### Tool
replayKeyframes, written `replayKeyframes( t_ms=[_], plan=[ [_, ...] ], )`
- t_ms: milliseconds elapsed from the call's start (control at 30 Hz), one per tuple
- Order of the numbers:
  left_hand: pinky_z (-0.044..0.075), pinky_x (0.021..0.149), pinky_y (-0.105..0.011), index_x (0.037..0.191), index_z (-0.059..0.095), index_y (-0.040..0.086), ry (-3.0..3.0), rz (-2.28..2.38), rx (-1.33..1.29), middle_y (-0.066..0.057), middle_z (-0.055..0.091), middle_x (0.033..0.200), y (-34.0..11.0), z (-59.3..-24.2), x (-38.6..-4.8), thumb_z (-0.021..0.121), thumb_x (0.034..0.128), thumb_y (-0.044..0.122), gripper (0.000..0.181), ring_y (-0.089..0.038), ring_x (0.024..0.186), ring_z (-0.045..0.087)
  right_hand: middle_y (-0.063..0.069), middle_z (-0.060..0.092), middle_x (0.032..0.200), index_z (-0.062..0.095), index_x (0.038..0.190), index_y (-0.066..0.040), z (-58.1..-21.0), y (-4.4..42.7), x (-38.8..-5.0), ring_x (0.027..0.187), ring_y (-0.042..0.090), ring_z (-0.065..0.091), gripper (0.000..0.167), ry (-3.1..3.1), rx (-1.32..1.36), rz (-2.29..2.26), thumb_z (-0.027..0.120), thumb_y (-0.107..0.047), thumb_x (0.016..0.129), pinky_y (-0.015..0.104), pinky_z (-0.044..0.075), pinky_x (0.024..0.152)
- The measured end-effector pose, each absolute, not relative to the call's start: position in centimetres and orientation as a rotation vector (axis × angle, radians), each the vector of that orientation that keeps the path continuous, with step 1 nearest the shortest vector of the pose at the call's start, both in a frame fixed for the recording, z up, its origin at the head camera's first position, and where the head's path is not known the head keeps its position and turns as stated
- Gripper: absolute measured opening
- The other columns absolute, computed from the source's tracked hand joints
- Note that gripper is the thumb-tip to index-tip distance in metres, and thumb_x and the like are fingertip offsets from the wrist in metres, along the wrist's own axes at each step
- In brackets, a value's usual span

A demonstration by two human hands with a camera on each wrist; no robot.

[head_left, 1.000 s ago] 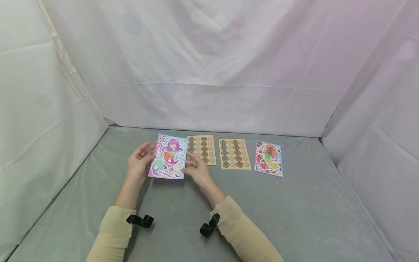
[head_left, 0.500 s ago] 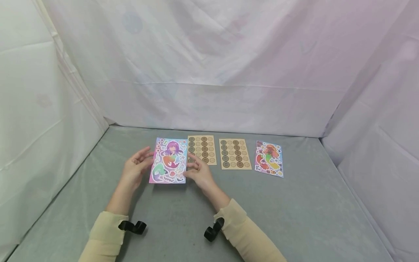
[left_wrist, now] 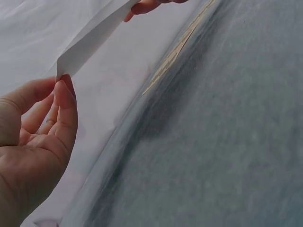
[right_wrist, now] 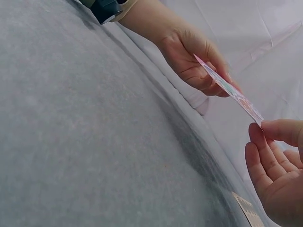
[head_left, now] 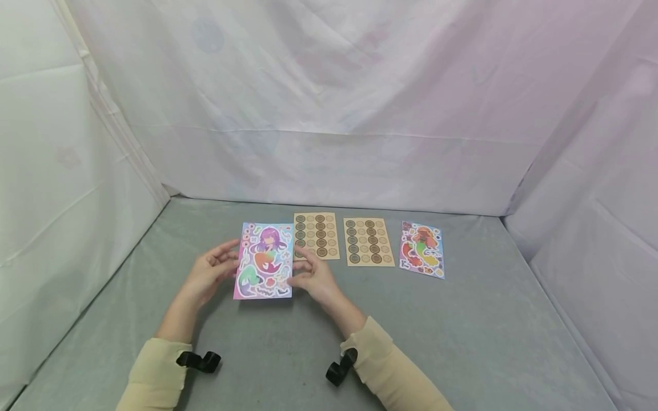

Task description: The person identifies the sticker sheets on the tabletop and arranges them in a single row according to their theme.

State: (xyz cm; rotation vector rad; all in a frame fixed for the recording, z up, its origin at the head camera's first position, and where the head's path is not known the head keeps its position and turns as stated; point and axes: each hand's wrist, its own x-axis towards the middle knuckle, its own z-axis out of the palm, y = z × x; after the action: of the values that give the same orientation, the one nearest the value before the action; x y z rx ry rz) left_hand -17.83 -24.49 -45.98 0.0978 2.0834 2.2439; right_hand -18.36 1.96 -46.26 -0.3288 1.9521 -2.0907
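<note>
The purple-haired mermaid sheet (head_left: 264, 261) has come nearer since the earlier frame, and I see the left hand (head_left: 207, 272) and right hand (head_left: 317, 281) travelling with it. They are apart, the left pinching its left edge, the right its right edge. From my post I can see it held tilted above the surface (head_left: 462, 337), left of centre. To its right, farther off, lie one tan sheet (head_left: 315, 235), a second tan sheet (head_left: 369, 242) and a red-haired mermaid sheet (head_left: 422, 249).
</note>
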Motion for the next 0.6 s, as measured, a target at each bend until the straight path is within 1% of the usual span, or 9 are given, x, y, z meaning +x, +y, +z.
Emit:
replayKeyframes(
  t_ms=[133, 333, 600],
  plan=[
    [0.055, 0.07, -0.026, 0.141, 0.041, -0.001, 2.102, 2.178, 0.124, -0.003, 0.062, 0.097, -24.8, -46.0, -17.5, 0.064, 0.0912, 0.005, 0.056, -0.014, 0.082, 0.063, 0.021, 0.067, 0.102, 0.042, 0.144, -0.006, -46.1, 2.1, -18.0, 0.079, 0.024, 0.07, 0.08, 1.93, -0.344, -2.084, 0.068, 0.018, 0.072, 0.032, 0.056, 0.076],
    [0.055, 0.064, -0.025, 0.144, 0.037, -0.002, 2.122, 2.115, 0.147, -0.004, 0.062, 0.098, -25.1, -45.9, -16.9, 0.064, 0.0917, 0.006, 0.059, -0.013, 0.078, 0.063, 0.02, 0.067, 0.1, 0.04, 0.145, -0.008, -46.0, 2.3, -17.5, 0.076, 0.024, 0.07, 0.083, 1.923, -0.347, -2.045, 0.07, 0.018, 0.071, 0.033, 0.056, 0.075],
    [0.055, 0.061, -0.026, 0.145, 0.033, -0.004, 2.138, 2.073, 0.178, -0.006, 0.064, 0.097, -25.3, -45.7, -16.1, 0.064, 0.0914, 0.004, 0.062, -0.015, 0.075, 0.063, 0.016, 0.069, 0.098, 0.041, 0.145, -0.013, -46.3, 2.3, -16.9, 0.076, 0.024, 0.07, 0.084, 1.901, -0.334, -2.011, 0.071, 0.016, 0.072, 0.034, 0.057, 0.073]
  ],
)
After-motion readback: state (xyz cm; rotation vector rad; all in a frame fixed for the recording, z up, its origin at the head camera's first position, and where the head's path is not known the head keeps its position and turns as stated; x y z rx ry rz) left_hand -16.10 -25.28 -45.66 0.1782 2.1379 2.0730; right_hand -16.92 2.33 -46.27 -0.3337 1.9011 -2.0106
